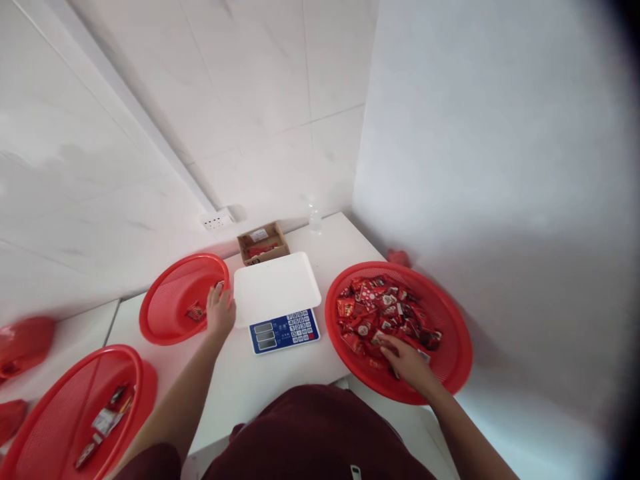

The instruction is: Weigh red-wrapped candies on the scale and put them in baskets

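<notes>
Packets (375,303), glossy, crinkled, heap in a wide mesh basket (456,333); right hand (407,363) on them, left hand (220,312) at a smaller basket (173,293); fingers half-curled, grips I cannot tell.

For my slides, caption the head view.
Left hand at the rim of one basket, right hand among packets in another basket, scale between.

Head-worn view, facing forward and down, table (230,387) near

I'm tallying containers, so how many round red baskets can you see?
3: the right basket under the right hand, the back-left basket by the left hand, and the lower-left basket, partly out of frame. Blurred red shapes at far left can't be identified.
</notes>
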Available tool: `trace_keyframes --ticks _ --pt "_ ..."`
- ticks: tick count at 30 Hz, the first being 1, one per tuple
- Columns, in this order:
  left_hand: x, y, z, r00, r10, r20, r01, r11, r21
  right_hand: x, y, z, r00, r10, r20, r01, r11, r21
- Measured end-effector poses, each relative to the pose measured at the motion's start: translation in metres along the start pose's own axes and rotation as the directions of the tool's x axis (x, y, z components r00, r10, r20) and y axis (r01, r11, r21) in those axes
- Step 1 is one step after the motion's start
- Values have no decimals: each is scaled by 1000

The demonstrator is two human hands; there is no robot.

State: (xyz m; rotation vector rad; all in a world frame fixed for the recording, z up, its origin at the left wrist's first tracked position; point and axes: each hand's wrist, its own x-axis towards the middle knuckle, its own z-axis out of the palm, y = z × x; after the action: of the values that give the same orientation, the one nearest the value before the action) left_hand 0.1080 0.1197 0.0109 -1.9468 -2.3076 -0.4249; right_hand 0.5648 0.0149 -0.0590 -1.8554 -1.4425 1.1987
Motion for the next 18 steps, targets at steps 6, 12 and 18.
trace_keyframes --ticks 6,12,18 --pt "-62 102 26 931 339 133 -281 901 -331 20 -15 21 995 -80 62 95 946 -310" --pt "-99 171 28 782 603 156 -434 707 -559 21 -31 48 991 -71 110 108 919 -379" --pt "-104 187 22 582 782 223 -498 559 -663 11 -23 34 985 -76 156 115 958 -262"
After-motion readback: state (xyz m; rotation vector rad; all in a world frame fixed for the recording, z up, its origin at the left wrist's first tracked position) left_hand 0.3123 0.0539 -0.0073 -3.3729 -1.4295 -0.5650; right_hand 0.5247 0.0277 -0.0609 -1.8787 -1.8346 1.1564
